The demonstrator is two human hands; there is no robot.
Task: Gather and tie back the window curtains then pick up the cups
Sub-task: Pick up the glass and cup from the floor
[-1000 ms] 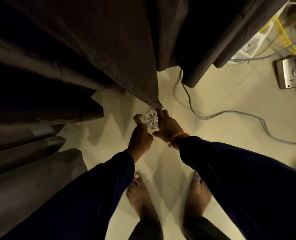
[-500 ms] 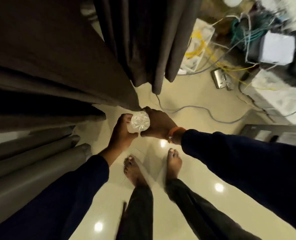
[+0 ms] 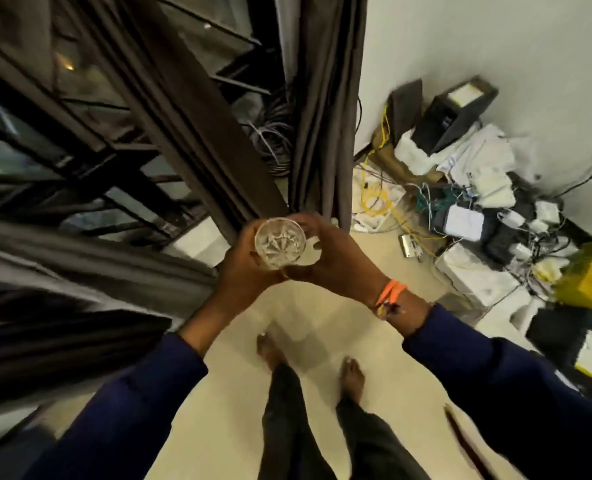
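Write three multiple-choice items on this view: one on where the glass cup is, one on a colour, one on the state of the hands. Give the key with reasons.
1. Where is the glass cup?
A. On the floor
B. Held between both hands
C. On the pile of devices

2. What colour is the wristband?
A. Orange
B. Green
C. White

3. What is the left hand doing?
A. Hanging open at the side
B. Pulling a curtain
C. Gripping the cup

Key: 1 B, the cup sits above the floor between the left hand and right hand. 2 A, the band on the right wrist is orange. 3 C, its fingers wrap the cup's side.
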